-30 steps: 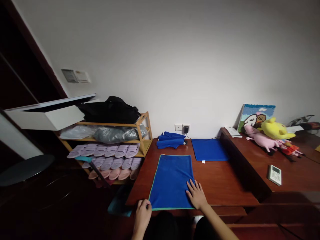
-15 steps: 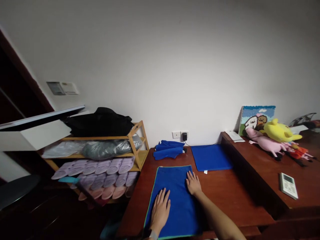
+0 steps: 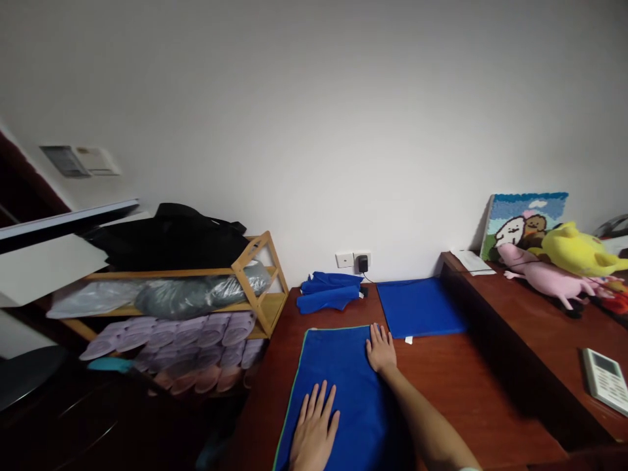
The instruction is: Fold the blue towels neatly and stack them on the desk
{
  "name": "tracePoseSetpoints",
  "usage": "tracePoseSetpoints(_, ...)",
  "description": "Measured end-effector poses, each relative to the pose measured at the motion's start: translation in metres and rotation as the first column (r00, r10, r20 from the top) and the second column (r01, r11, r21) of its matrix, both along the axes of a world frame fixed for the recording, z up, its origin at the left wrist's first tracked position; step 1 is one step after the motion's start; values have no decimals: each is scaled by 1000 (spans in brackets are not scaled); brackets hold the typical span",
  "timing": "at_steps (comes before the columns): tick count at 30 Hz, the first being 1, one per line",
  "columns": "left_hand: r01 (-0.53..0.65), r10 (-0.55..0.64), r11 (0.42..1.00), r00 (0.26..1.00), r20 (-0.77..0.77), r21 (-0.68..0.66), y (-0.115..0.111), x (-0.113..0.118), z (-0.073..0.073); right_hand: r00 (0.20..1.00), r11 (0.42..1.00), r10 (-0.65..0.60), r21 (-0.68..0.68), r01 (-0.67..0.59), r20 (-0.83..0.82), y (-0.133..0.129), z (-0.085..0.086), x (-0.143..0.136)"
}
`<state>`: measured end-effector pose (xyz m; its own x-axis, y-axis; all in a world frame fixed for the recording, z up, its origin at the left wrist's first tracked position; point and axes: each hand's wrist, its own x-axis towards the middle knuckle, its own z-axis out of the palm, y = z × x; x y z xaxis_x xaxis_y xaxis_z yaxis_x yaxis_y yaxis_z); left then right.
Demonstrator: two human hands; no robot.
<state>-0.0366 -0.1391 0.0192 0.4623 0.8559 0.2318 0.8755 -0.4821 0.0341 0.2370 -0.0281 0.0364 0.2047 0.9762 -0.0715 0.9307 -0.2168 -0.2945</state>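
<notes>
A blue cloth (image 3: 343, 363) with a green edge lies spread on the brown wooden table. On its left lower part rests my left hand (image 3: 316, 425), flat with fingers apart. My right hand (image 3: 381, 348) lies on the cloth's upper right corner, its fingers stretched toward the wall. Behind the cloth sits a crumpled bundle of blue cloth (image 3: 330, 292). A second blue cloth (image 3: 419, 307), flat and with a small white tag, lies to the right of the bundle. Neither hand grips anything.
Left of the table (image 3: 490, 392) stands a wooden rack (image 3: 269, 307) with lilac slippers (image 3: 213, 329) and a black bag (image 3: 176, 239). A black plug (image 3: 362, 263) sits in the wall socket. Plush toys (image 3: 547, 278), a picture (image 3: 527, 222) and a white remote-like device (image 3: 607, 379) are on the raised right surface.
The view has come slightly closer and shifted. My left hand sits a little lower in the picture, still flat on the cloth. My right hand stays at the upper right corner.
</notes>
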Motion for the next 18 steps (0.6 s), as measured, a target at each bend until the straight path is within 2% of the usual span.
tracePoseSetpoints(7, 24, -24, 1000, 1000, 2, 8, -2, -5, 1, 997, 996, 82, 30, -82, -11, 5, 1, 8)
tracePoseSetpoints(10, 22, -24, 999, 999, 38, 44, 9, 6, 7, 997, 996, 79, 32, -79, -26, 5, 1, 8)
tracePoseSetpoints(12, 48, -52, 997, 996, 72, 59, 25, 29, 16, 997, 997, 70, 30, -69, -25, 4, 1, 8)
tracePoseSetpoints(14, 106, -109, 994, 990, 94, 40, 48, 61, 26, 998, 997, 63, 35, -62, -19, 3, 2, 8)
tracePoseSetpoints(16, 163, -161, 986, 982, 98, -14, 73, 95, 34, 998, 997, 68, 34, -68, -8, 2, 2, 9)
tracePoseSetpoints(18, 179, -171, 979, 981, 90, -93, 95, 122, 35, 996, 996, 85, 27, -85, 8, 2, 2, 9)
